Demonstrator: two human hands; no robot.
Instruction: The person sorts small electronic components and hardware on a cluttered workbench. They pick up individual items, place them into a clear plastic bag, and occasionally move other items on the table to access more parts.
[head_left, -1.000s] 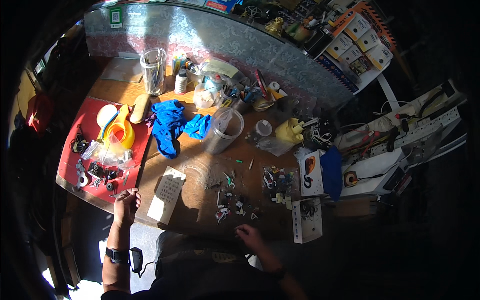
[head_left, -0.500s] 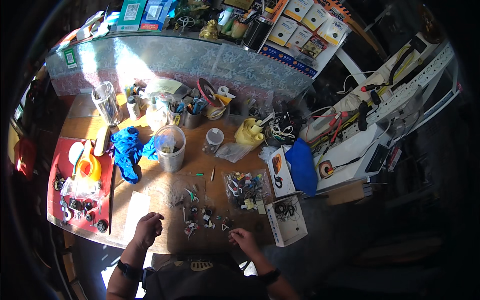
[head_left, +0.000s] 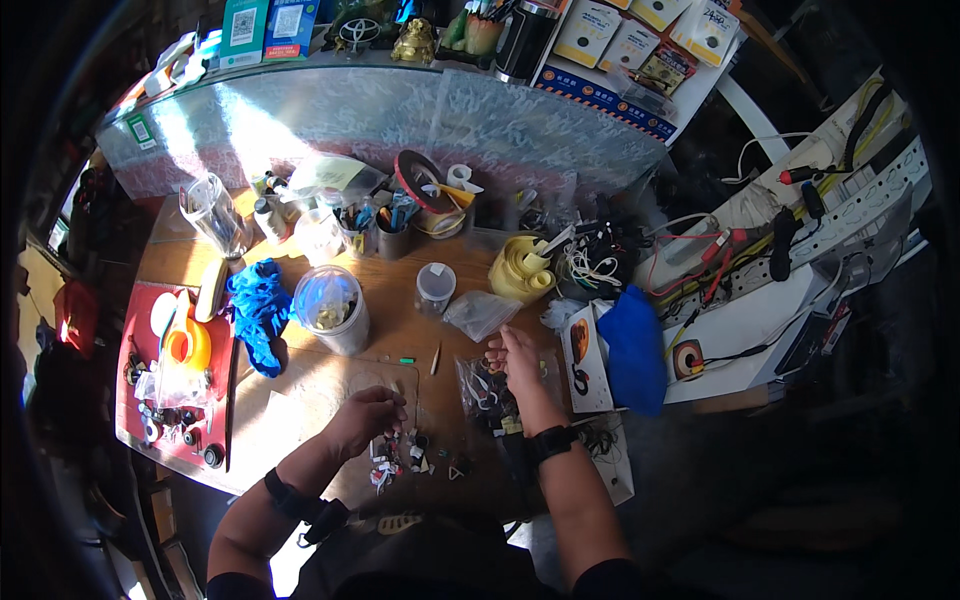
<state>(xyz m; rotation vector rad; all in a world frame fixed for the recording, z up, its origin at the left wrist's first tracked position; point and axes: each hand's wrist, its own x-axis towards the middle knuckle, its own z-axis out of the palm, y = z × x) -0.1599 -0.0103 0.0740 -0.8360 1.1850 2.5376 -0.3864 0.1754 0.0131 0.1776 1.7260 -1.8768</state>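
Wooden workbench (head_left: pixel 300 400), cluttered, strong sun across it. Left hand (head_left: pixel 368 415) rests knuckles-up over a scatter of small dark and white parts (head_left: pixel 405 455) near the front edge; fingers curled down onto them, but whether anything is pinched between them cannot be told. Right hand (head_left: pixel 515 358) sits further right, fingers loosely bent above a clear plastic bag of small components (head_left: pixel 490 392); it appears to touch the bag's upper edge, grip not readable.

Judgement: this looks like sorting or picking, with loose pieces on the bench on one side and the bagged stock on the other. The parts in question lie directly under and just right of the left hand.

Nearby: clear round plastic tub (head_left: pixel 333 310) behind the left hand, crumpled blue cloth (head_left: pixel 258 312) to its left, a small white-lidded jar (head_left: pixel 434 288), a roll of yellow tape (head_left: pixel 520 270).

A next move would call for a fine fingertip pinch on one small piece, without scattering its neighbours.
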